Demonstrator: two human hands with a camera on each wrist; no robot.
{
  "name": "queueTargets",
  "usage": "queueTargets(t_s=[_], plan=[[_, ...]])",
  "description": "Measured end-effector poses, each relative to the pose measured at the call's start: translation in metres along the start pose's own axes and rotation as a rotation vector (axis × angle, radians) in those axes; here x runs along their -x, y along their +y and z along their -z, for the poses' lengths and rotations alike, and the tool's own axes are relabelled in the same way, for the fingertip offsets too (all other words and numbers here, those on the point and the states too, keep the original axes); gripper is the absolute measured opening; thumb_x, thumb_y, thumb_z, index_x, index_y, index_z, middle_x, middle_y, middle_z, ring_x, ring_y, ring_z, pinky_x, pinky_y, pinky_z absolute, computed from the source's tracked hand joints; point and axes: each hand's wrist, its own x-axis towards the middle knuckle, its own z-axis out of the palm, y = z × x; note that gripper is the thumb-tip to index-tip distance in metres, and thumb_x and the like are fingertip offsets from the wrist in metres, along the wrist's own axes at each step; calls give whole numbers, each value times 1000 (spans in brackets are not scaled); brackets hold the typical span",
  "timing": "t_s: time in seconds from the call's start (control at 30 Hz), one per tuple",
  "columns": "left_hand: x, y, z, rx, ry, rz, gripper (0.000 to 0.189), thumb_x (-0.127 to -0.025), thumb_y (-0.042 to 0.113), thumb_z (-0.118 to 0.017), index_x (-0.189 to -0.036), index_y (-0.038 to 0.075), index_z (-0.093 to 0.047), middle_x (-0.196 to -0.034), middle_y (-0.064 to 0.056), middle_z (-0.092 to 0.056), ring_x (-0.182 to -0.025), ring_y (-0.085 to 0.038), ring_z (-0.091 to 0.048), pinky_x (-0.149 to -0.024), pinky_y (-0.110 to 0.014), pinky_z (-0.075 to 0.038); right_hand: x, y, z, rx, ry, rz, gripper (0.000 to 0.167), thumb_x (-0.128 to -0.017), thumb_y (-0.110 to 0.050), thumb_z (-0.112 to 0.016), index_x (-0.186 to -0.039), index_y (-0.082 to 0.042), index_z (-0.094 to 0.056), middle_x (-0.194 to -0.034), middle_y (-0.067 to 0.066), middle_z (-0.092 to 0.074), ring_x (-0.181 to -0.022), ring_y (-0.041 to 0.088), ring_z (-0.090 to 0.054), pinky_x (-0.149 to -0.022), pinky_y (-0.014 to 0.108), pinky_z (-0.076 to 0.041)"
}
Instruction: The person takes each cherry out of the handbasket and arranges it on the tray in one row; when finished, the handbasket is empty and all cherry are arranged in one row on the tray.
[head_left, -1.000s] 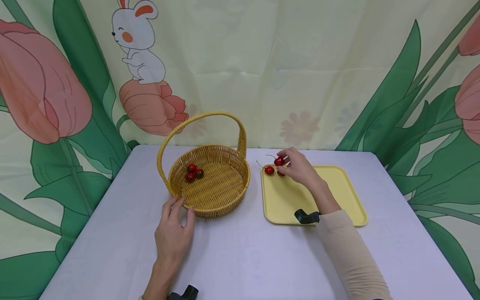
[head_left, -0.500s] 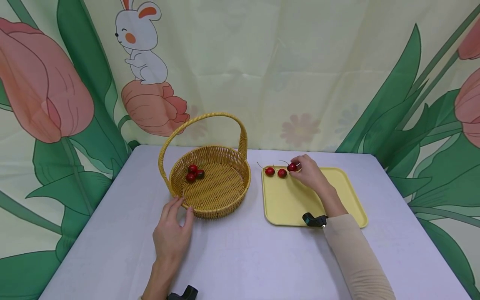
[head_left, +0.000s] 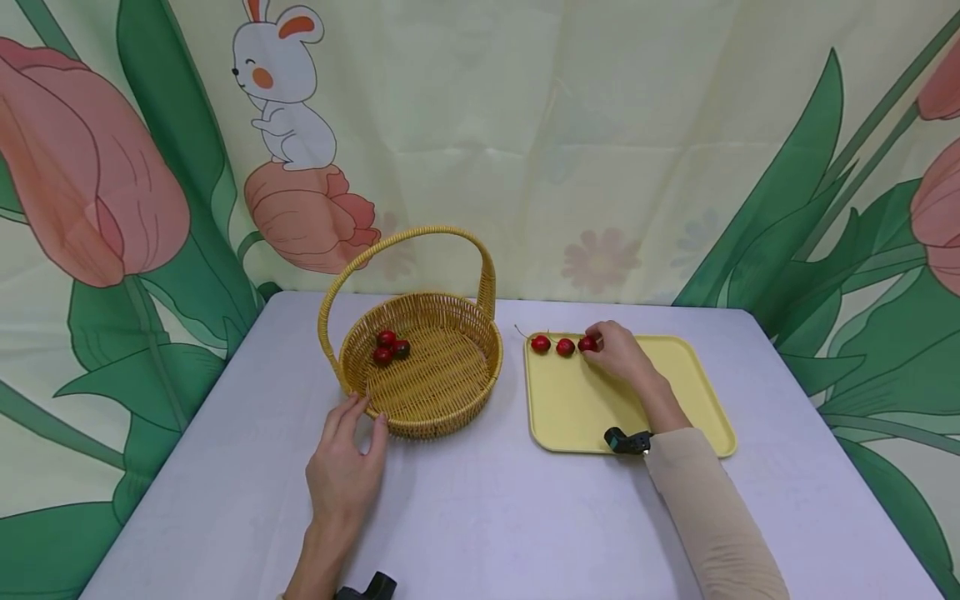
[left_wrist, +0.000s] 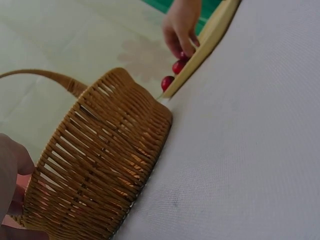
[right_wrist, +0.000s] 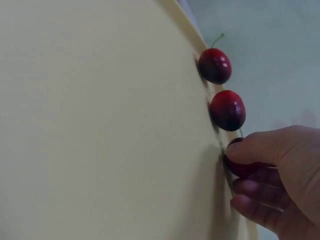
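Cherry (right_wrist: 242, 169) between thumb (right_wrist: 255, 146) and fingers (right_wrist: 260, 191) of right hand (head_left: 621, 356), at tray rim (head_left: 663, 337).

From farthest off, the head camera looks down across the table (head_left: 465, 517). The left wrist camera (head_left: 381, 586), low and tilted, faces the basket (left_wrist: 100, 155) closely; the right wrist camera (head_left: 627, 441) closely faces the far edge of the tray (right_wrist: 100, 125); all share the cherries (right_wrist: 228, 111).

red cherry (head_left: 587, 343): right hand (head_left: 619, 354), pinched | two cherries (head_left: 541, 344): on yellow tray (head_left: 570, 408), left of it | wicker basket (head_left: 442, 427), three cherries (head_left: 383, 357) inside: touching left hand (head_left: 347, 462)
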Motion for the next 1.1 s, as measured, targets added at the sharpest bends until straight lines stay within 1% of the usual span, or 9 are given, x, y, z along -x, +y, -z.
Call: queueTargets(t_s=[0.3, 0.43, 0.6, 0.67, 0.8, 1.1], plan=[[-1, -1, 0, -2, -5, -2, 39, -91, 22, -70, -122, -1, -69, -126, -16, -67, -111, -36, -69, -72, -49, -59, 2, -2, -1, 5, -12, -11, 48, -93, -12, -67, -133, 9, -54, -123, 28, -56, -106, 37, -58, -94, 49, -52], [-1, -1, -1, -1, -5, -7, 39, -91, 21, -70, -122, -2, -69, -127, -16, -67, -111, -37, -69, -72, -50, -59, 4, -5, 3, 6, -2, -11, 51, -92, -14, -67, -135, 8, -53, -124, 26, -54, -103, 35, -55, -92, 48, -50], [-1, -2, -1, -6, -2, -10, 39, -91, 21, -70, -122, -2, -69, -126, -16, -67, -109, -37, -69, -70, -50, -59, 6, -11, 11, -13, 13, -15, 51, -95, -16, -65, -138, 6, -51, -132, 24, -51, -111, 38, -56, -94, 50, -50], [-1, -2, -1, -7, -1, -10, 39, -91, 21, -70, -122, -2, -69, -127, -16, -67, -109, -37, -69, -69, -50, -59, 6, -13, 14, -14, 16, -10, 51, -96, -16, -65, -139, 6, -50, -134, 24, -50, -114, 39, -56, -96, 51, -50], [0, -3, -1, -6, 1, -14, 39, -91, 21, -70, -122, -2, -69, -127, -17, -66, -109, -37, -69, -69, -50, -59, 5, -16, 17, -20, 26, 5, 52, -95, -17, -65, -139, 6, -51, -134, 25, -50, -113, 39, -56, -94, 50, -50], [1, -2, -2, -3, -3, -18, 38, -91, 20, -70, -122, -2, -69, -126, -17, -66, -108, -37, -69, -70, -50, -59, 6, -30, 20, -21, 70, 36, 48, -96, -21, -64, -137, 1, -54, -134, 21, -52, -113, 37, -56, -95, 51, -50]])
